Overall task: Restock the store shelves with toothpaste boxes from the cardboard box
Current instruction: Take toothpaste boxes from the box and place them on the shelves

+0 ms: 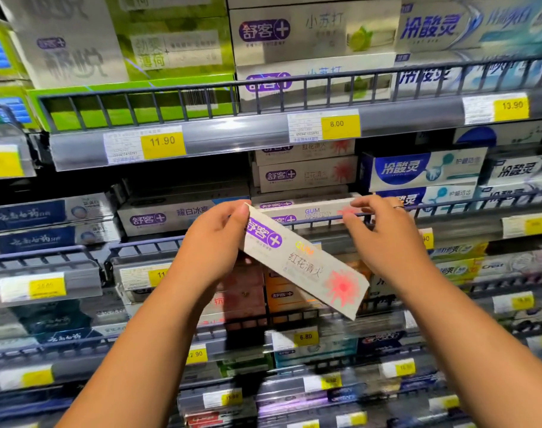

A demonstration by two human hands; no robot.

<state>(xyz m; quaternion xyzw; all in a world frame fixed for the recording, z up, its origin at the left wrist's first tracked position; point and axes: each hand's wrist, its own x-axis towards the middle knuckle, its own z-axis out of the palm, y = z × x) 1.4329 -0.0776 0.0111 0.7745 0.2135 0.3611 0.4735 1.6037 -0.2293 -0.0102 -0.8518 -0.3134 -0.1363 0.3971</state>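
My left hand [214,242] grips the left end of a white toothpaste box [307,267] with a purple logo and a red flower. This box hangs tilted in front of the middle shelf, right end down. My right hand [384,239] pinches the right end of a matching box [313,211], which lies flat on the shelf just behind the wire rail [449,206]. More boxes of the same kind [307,174] are stacked above it. The cardboard box is out of view.
Shelves of toothpaste boxes fill the view, each with a grey wire rail and yellow price tags [341,123]. Blue-and-white boxes [424,168] sit right of the stack, and a purple-logo box [171,216] sits left. A dark gap [183,180] lies above that left box.
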